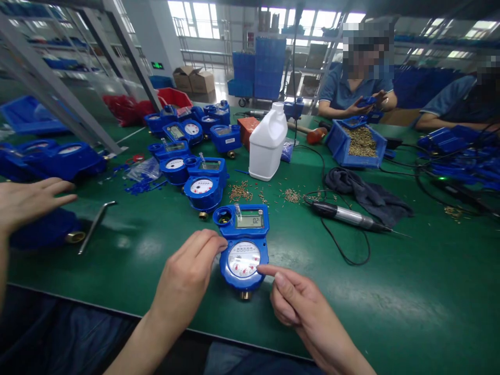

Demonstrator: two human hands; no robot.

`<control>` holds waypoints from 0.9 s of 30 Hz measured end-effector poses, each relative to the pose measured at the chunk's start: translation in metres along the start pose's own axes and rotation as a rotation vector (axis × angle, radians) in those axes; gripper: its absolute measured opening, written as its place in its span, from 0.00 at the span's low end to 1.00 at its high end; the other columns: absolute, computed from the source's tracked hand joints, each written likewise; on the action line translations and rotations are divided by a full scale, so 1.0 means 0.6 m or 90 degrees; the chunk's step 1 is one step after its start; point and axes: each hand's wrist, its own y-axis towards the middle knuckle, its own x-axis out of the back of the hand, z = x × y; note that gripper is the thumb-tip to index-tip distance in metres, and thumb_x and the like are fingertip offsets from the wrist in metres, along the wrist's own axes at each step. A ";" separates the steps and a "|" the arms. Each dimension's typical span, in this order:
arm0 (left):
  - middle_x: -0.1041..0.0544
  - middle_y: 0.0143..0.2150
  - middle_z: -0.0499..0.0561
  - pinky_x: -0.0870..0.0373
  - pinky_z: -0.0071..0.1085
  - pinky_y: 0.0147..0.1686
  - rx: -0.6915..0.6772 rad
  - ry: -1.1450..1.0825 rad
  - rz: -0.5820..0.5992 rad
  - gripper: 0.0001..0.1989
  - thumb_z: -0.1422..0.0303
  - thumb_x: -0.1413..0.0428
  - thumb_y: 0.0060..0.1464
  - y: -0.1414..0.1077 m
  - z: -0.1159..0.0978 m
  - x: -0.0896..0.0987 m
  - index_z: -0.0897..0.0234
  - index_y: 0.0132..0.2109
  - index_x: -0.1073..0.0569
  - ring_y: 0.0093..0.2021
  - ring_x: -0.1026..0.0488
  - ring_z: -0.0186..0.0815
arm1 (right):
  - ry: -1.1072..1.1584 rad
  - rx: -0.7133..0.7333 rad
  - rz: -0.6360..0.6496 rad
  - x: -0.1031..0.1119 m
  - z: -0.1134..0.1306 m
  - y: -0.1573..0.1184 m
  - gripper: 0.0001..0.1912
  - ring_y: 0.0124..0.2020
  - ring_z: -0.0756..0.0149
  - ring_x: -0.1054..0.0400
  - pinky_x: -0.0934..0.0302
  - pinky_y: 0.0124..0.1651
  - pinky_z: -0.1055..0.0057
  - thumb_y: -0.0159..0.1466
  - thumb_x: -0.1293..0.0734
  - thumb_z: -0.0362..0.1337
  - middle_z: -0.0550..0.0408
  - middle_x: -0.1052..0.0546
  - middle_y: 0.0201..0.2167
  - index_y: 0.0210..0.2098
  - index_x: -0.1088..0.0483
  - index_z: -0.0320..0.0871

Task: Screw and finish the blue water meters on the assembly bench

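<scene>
A blue water meter (244,284) stands in front of me, with a round white dial, a small lit display and a brass fitting at its base. My left hand (191,273) is at its left side, thumb and fingertips pinched together against the housing near the dial's upper edge. Whatever is between those fingertips is hidden. From the right, my right hand (299,299) reaches in with the index finger stretched out, its tip at the dial's lower right edge. The thumb is raised and the other fingers curl loosely; nothing shows in them.
Several blue meters (201,200) stand behind. Loose screws (240,191), a white jug (265,143), an electric screwdriver (347,216) with its cord, a dark cloth (367,192) and a screw bin (338,146) lie beyond. A co-worker's hand (35,200) is left, near a hex key (96,226).
</scene>
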 end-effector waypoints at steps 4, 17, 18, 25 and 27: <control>0.28 0.43 0.49 0.36 0.28 0.49 0.024 -0.053 -0.005 0.10 0.74 0.52 0.62 -0.012 -0.003 0.007 0.61 0.46 0.28 0.46 0.31 0.31 | -0.042 -0.002 0.007 0.001 0.004 0.008 0.18 0.18 0.78 0.57 0.62 0.22 0.75 0.68 0.38 0.44 0.64 0.46 0.15 0.50 0.28 0.38; 0.26 0.53 0.54 0.29 0.35 0.49 0.630 -0.781 0.010 0.35 0.56 0.43 0.54 0.009 -0.025 -0.040 0.53 0.65 0.47 0.53 0.29 0.42 | 0.017 -0.008 -0.005 0.010 -0.001 0.010 0.17 0.18 0.78 0.57 0.62 0.23 0.74 0.67 0.38 0.44 0.64 0.45 0.16 0.46 0.27 0.37; 0.26 0.52 0.54 0.29 0.35 0.49 0.629 -0.791 -0.008 0.37 0.57 0.42 0.53 0.010 -0.027 -0.042 0.53 0.66 0.48 0.53 0.29 0.43 | 0.024 -0.007 -0.002 0.009 -0.001 0.011 0.17 0.18 0.78 0.57 0.62 0.23 0.75 0.67 0.38 0.43 0.64 0.45 0.16 0.46 0.27 0.36; 0.25 0.51 0.55 0.27 0.32 0.47 0.592 -0.794 -0.053 0.37 0.60 0.41 0.52 0.017 -0.025 -0.053 0.58 0.66 0.47 0.50 0.26 0.40 | 0.110 -0.030 0.048 0.003 0.001 0.011 0.15 0.17 0.79 0.59 0.64 0.22 0.76 0.67 0.37 0.41 0.64 0.46 0.16 0.43 0.26 0.35; 0.25 0.51 0.56 0.26 0.32 0.46 0.570 -0.809 -0.026 0.37 0.61 0.41 0.53 0.024 -0.025 -0.053 0.59 0.66 0.47 0.49 0.26 0.41 | 0.146 -0.033 0.054 0.005 0.003 0.005 0.15 0.18 0.80 0.59 0.64 0.23 0.76 0.67 0.37 0.41 0.63 0.45 0.18 0.43 0.26 0.34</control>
